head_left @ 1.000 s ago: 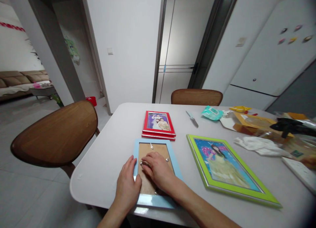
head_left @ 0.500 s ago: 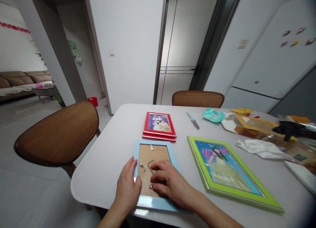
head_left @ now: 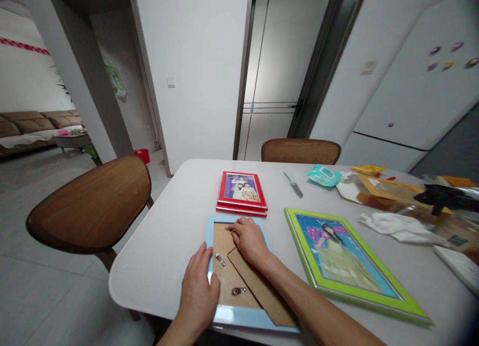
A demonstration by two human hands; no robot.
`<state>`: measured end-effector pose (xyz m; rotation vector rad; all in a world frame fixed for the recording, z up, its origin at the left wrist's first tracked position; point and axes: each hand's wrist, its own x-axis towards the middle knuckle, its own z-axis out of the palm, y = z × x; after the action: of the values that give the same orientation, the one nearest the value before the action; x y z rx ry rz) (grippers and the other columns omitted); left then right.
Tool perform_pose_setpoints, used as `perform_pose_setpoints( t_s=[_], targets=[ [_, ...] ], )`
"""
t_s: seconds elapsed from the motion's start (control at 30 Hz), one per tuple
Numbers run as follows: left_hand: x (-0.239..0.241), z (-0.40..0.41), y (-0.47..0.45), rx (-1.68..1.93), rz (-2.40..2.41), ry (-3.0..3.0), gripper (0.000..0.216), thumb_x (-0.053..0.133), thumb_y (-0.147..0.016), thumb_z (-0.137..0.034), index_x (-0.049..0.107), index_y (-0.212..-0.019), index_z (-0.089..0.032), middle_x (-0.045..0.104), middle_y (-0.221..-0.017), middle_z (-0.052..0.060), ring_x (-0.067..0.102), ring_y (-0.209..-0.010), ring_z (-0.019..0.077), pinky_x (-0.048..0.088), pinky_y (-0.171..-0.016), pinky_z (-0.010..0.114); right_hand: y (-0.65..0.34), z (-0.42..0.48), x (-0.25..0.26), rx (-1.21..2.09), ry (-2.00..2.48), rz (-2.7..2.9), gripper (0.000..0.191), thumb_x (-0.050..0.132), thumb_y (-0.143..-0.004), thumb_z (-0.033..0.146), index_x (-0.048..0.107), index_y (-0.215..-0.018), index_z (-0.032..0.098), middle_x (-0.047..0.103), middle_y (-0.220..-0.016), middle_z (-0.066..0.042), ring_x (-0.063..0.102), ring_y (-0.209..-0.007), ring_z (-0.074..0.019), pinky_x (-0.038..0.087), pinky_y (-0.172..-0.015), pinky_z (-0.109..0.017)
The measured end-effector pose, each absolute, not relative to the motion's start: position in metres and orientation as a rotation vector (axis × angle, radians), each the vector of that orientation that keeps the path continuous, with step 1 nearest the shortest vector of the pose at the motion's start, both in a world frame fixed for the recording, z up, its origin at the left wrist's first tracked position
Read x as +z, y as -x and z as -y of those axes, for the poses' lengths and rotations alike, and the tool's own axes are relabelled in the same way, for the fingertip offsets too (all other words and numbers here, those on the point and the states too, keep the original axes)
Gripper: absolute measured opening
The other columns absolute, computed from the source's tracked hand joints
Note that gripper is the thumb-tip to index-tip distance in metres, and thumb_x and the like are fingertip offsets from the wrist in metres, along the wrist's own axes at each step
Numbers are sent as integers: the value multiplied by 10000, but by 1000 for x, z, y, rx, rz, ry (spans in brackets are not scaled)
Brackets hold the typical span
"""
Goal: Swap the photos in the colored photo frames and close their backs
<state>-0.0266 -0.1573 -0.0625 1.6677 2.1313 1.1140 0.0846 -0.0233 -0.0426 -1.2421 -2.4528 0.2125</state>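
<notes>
A light blue picture frame [head_left: 239,315] lies face down on the table, its brown backing board [head_left: 228,273] facing up. My left hand [head_left: 200,288] grips the frame's left edge, thumb over the rim and fingers along the outer side. At the far end my right hand [head_left: 250,240] has its thumb and fingers pinched on a small metal clip [head_left: 227,228], mostly hidden by the fingertips. Two more clips show on the board: a left one [head_left: 220,259] and a near one [head_left: 238,290]. The folded stand leg [head_left: 262,286] lies under my right forearm.
Two red picture frames [head_left: 242,190] are stacked beyond the blue one. To the right lies a green picture frame [head_left: 352,263]. Farther back are a knife [head_left: 294,184], a teal wipes pack [head_left: 324,175], a white cloth [head_left: 400,226] and assorted packaging [head_left: 389,191].
My right hand has moved from the near clip to the far one. The near clip, partly covered before, now shows fully, lying sideways. My left hand stays at the left edge.
</notes>
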Motion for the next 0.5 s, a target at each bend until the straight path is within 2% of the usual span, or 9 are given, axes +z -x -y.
perform_pose_setpoints(
  t_s=[0.1, 0.23, 0.37, 0.5],
  targets=[
    [-63, 156, 27, 1064, -2173, -1688, 488, 398, -674, -98, 449, -1158, -61, 440, -1248, 141, 395, -1150, 210, 303, -986, 368, -85, 25, -37, 233, 1216, 2476, 239, 431, -788, 220, 646, -887, 200, 595, -849, -70, 489, -798, -181, 343, -691, -275],
    [-62, 157, 27, 1042, -2181, -1672, 506, 395, -679, -109, 420, -1182, -57, 440, -1249, 135, 393, -1154, 206, 308, -986, 355, -100, 43, -28, 277, 1171, 2481, 283, 448, -775, 267, 581, -1010, 183, 582, -910, -69, 488, -857, -181, 344, -749, -274],
    [-60, 159, 25, 1025, -2193, -1678, 515, 394, -682, -110, 404, -1194, -59, 432, -1257, 132, 386, -1157, 202, 304, -988, 351, -122, 71, -25, 399, 1153, 2535, 330, 568, -660, 356, 578, -950, 198, 552, -890, -61, 482, -843, -203, 360, -724, -288],
    [-59, 158, 24, 1021, -2207, -1668, 496, 414, -696, -152, 417, -1185, -67, 442, -1248, 132, 391, -1150, 213, 306, -978, 365, -127, 82, -29, 519, 1146, 2476, 273, 537, -651, 232, 570, -917, 183, 527, -869, -59, 473, -862, -191, 360, -762, -283]
  ],
)
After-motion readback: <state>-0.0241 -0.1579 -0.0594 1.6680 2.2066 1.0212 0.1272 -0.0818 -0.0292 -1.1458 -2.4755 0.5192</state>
